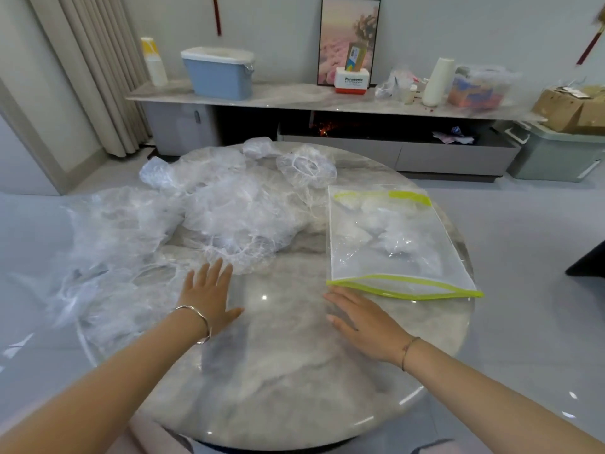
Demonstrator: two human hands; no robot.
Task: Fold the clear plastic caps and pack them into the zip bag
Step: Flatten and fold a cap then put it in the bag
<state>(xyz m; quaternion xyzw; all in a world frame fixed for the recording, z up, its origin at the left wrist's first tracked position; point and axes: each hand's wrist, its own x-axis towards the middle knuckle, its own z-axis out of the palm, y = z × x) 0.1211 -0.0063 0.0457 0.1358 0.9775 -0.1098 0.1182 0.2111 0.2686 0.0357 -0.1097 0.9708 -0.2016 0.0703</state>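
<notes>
Clear plastic caps (209,211) lie in a loose crumpled heap on the L half of the table: thin, see-through, whitish where bunched, w/ gathered elastic rims. The heap spills past the table's L edge. One cap (306,170) sits apart at the far side, rounder, rim up, just beyond the zip bag (393,240). The bag lies flat on the R side, clear w/ yellow-green zip strips; its mouth faces the person and gapes slightly, w/ a few whitish bunched caps inside. L hand (209,296) is flat, palm down, fingers straight & spread, tips at the edge of the nearest cap, gripping nothing; metal bangle (199,322) on the wrist. R hand (366,322) is also flat, palm down, fingers straight, tips just beside the bag's near L corner, holding nothing; thin bracelet (409,350) on that wrist. Table (294,388) is round, glossy grey marble. Behind it: a long low sideboard (294,99) w/ a blue lidded bin (219,73), a framed picture (348,37), a Panasonic box (352,80), a white roll (438,80), bagged odds, and a cardboard box (569,106) far R. Beige curtain (88,70) at L, pale glossy floor.
</notes>
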